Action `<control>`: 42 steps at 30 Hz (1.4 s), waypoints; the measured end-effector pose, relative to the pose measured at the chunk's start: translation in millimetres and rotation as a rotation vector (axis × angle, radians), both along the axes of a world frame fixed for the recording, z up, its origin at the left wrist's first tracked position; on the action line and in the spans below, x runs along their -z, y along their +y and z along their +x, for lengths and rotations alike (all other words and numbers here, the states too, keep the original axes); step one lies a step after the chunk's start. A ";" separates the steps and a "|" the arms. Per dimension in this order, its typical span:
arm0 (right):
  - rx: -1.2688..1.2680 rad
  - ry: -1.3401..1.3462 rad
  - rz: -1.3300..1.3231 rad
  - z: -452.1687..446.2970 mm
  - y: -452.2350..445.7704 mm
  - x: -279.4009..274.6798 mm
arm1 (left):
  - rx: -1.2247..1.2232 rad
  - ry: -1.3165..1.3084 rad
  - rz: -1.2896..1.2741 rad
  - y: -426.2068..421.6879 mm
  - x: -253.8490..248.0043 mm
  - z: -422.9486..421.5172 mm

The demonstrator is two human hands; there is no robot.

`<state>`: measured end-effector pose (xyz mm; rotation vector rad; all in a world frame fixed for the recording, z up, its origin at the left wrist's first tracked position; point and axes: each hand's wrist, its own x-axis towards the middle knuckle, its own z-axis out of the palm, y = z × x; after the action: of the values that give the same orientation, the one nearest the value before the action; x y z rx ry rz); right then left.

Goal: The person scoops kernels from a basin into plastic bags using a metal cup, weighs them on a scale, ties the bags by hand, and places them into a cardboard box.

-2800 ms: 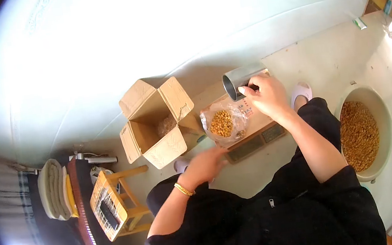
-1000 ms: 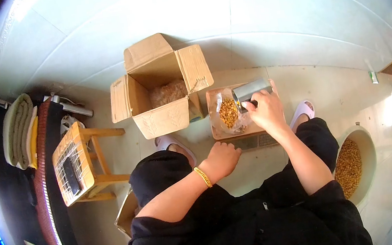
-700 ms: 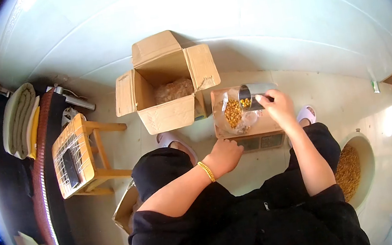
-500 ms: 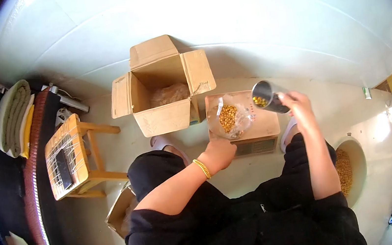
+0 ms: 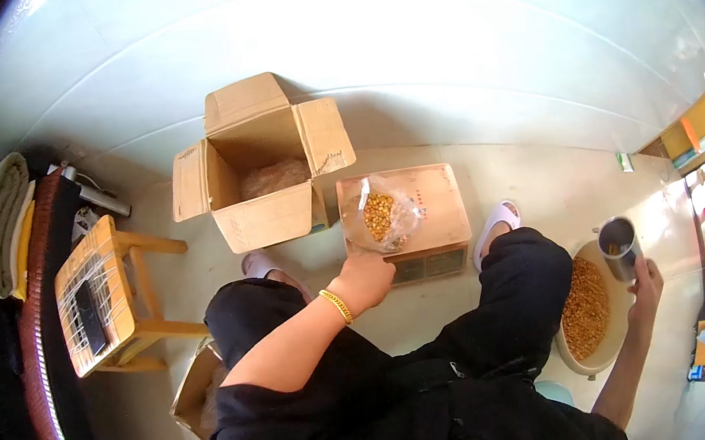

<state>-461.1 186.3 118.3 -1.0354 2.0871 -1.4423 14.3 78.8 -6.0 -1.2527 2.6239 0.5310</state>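
R hand (image 5: 646,281): gripping metal cup (image 5: 623,263) by handle, well rt of scale (image 5: 441,199)
L hand (image 5: 367,279): fingers curled by scale's near edge, can't tell if pinching bag (image 5: 406,211)
bag: on scale, w/ yellow kernels
tub (image 5: 620,314): rt of scale

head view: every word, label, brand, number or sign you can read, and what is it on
None can be read.
Scale: small marks on top and the front panel, too blurred to read.
Cardboard box: marks on one flap, too small to read.
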 end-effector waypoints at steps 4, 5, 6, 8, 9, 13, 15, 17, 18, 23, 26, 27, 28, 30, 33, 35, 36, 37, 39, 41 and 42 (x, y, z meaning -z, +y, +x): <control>0.164 0.085 0.240 -49.8 36.4 45.6 | 0.011 0.013 -0.014 -1.0 6.4 0.2; 0.165 0.085 0.235 -56.7 39.5 60.6 | -0.001 0.001 -0.001 -1.2 6.0 0.5; 0.200 0.193 0.274 -62.3 41.2 77.3 | -0.013 -0.012 0.013 -1.0 5.8 1.0; 0.181 0.438 0.519 -76.9 45.0 127.0 | -0.012 -0.019 0.004 -1.0 7.0 2.1; 0.122 0.574 0.726 -82.7 49.9 150.3 | -0.014 -0.027 0.000 -1.3 7.3 2.3; -0.431 0.859 0.638 -111.8 101.8 301.0 | -0.051 -0.052 0.037 0.2 5.9 12.3; -0.342 0.672 0.629 -81.5 87.9 267.9 | -0.082 -0.026 0.027 1.9 8.1 17.4; -0.223 0.478 0.626 -40.3 77.8 220.6 | -0.080 -0.036 0.036 1.5 16.9 22.4; -0.189 0.516 0.694 -29.2 74.0 203.4 | -0.084 -0.035 0.047 0.9 19.5 22.7; -0.104 0.695 0.607 -15.3 77.7 186.7 | -0.065 -0.038 0.066 2.2 21.4 26.3; -0.095 0.746 0.478 -11.7 77.3 185.4 | -0.048 -0.084 0.057 0.2 13.0 27.7; -0.089 0.737 0.474 -12.7 76.9 186.7 | -0.056 -0.134 0.069 0.1 8.0 27.9; -0.117 0.743 0.426 -13.3 77.2 186.6 | -0.051 -0.142 0.066 0.5 6.8 30.0; -0.142 0.742 0.375 -12.4 75.2 187.5 | -0.051 -0.172 0.013 0.9 5.8 34.1; -0.085 0.602 0.277 4.8 65.1 164.9 | -0.062 -0.155 0.019 10.8 -42.3 25.8; -0.087 0.638 0.110 12.6 52.0 143.2 | 0.056 0.160 -0.253 25.6 -98.1 17.6; -0.082 0.629 0.120 21.0 46.2 128.3 | 0.053 0.440 -0.406 35.3 -129.9 5.7; -0.059 0.534 0.012 33.4 38.2 110.5 | 0.046 0.723 -0.558 46.3 -161.6 -4.8; -0.030 0.435 -0.090 60.6 24.4 74.6 | 0.057 0.838 -0.757 86.8 -212.0 2.1; -0.109 0.504 -0.196 88.7 15.9 40.6 | 0.108 1.118 -1.031 118.5 -227.6 -8.0; -0.111 0.508 -0.190 102.2 12.5 28.8 | 0.152 1.395 -1.321 133.7 -228.2 -13.7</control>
<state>-358.9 198.8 89.4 -1.7151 2.1991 -1.4545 0.7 212.4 222.2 -0.8477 4.5038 -0.9876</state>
